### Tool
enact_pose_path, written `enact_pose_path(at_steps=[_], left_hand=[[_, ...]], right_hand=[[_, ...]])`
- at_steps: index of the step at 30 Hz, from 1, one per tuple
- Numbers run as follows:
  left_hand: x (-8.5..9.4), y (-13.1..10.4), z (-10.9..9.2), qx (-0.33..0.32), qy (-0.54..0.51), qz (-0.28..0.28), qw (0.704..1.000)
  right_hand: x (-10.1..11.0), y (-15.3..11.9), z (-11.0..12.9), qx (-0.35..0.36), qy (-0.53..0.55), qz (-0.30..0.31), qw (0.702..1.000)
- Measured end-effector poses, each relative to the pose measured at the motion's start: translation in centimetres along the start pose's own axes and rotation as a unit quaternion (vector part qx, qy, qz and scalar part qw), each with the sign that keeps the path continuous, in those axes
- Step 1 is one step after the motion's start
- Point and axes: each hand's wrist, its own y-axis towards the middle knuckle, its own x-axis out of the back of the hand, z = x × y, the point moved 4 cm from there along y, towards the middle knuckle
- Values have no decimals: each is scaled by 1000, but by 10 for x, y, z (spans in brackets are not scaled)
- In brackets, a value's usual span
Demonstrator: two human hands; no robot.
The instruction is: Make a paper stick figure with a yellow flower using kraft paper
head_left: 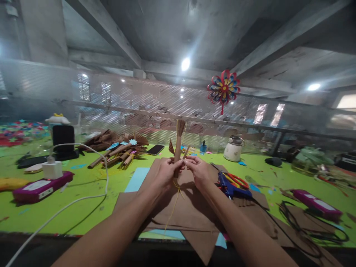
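Upright in front of me is a rolled brown paper stick (178,147) with a fanned, pleated top and small folded pieces at its sides. My left hand (168,171) has its fingers closed round the lower part of the roll. Close against it, my right hand (197,168) pinches a thin brown paper strip (186,151) at the roll's right side. Yellow string (175,202) hangs from the bottom of the roll over sheets of brown paper (164,211). To the right of my right hand lie a blue glue gun (229,187) and red-handled scissors (241,180).
On the green table (91,207) are a pile of paper rolls (118,152), a phone (155,149), a white jug (233,149) and a purple power strip (43,187) at left. A white cable crosses the left side; black cables (314,226) coil at right.
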Motion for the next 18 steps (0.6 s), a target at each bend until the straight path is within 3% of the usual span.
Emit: enact_pose_path(at_steps=[5, 9, 18], left_hand=[[-3, -2, -8, 1, -14, 26, 1000], [-4, -3, -12, 2, -21, 59, 998], [-9, -8, -9, 38, -20, 100, 994]], right_hand=[[-3, -2, 5, -19, 54, 30, 998], [-2, 0, 10, -49, 90, 88, 991], [3, 2, 17, -39, 21, 160, 986]])
